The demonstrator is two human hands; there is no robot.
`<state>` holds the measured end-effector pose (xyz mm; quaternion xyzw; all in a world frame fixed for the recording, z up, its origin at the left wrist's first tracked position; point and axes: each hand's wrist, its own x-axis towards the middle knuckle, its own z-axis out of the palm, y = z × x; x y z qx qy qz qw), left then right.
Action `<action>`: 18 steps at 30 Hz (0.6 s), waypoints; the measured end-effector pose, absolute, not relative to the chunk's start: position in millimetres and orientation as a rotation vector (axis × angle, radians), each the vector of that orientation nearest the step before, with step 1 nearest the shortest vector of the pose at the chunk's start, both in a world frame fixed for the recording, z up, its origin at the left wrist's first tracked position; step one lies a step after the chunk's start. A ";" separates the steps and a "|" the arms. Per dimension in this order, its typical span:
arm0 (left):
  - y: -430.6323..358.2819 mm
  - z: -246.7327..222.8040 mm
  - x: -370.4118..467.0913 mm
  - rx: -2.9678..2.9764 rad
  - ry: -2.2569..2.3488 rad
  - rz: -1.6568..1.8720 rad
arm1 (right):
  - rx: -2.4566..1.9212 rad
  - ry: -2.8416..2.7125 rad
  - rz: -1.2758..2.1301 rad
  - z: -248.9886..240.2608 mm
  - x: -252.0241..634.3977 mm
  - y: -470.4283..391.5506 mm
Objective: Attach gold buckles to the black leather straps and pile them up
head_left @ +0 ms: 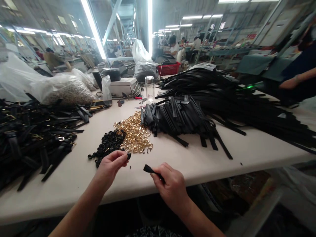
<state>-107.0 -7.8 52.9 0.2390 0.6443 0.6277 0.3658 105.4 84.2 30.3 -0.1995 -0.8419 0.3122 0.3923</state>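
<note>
Left hand (112,162) pinches a black piece (129,156), right hand (172,179) grips a strap (148,168), both over the bench (197,164), and a slack fingertip hold could lose the piece among the nearby loops (110,142)!

buckles (135,132) look glossy metal, strips (175,115) smooth, leathery.

Left hand (111,165): thumb and index finger pinched, tips turned inward
Right hand (171,181): thumb pressed toward curled fingers, knuckles up
Left forearm (82,205): bare, slanting forward and inward
Right forearm (201,219): bare, likewise angled inward
Spacing: hands apart, left slightly farther forward
</note>
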 end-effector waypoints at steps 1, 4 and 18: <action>-7.7 52.2 -96.2 0.490 1.532 1.659 | -0.504 -2.130 0.775 35.1 101.4 84.6; -6.7 50.6 -67.1 0.251 1.306 1.719 | -0.491 -2.110 0.722 45.1 92.6 83.7; -36.1 42.0 -42.1 0.602 1.375 1.376 | -0.298 -2.352 0.582 36.2 127.1 65.9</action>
